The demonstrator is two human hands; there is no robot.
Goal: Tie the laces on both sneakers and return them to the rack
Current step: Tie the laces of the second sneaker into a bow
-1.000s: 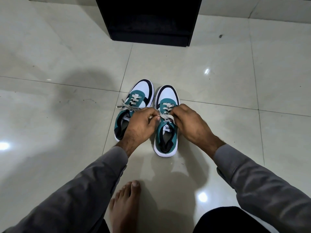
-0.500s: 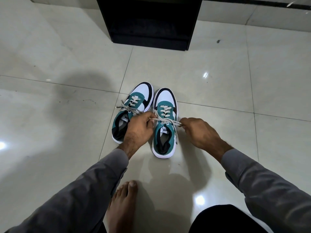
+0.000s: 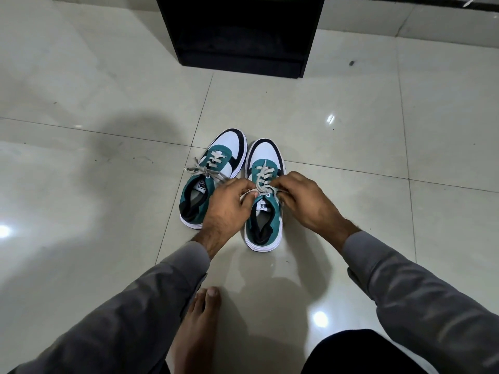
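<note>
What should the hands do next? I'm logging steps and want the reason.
Probably form and cinch the bow: both the left hand and right hand pinch the lace over the right sneaker, with no finished bow visible. The left sneaker looks already tied.

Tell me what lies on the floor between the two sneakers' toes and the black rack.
Nothing: in the head view only bare tile floor separates the sneakers from the black rack.

The glossy tiled floor (image 3: 351,147) is carrying two teal-and-white sneakers: the left sneaker (image 3: 213,179) and the right sneaker (image 3: 266,211) are sitting side by side. A black rack (image 3: 240,36) is standing beyond them. A bare foot (image 3: 198,327) is resting nearer.
</note>
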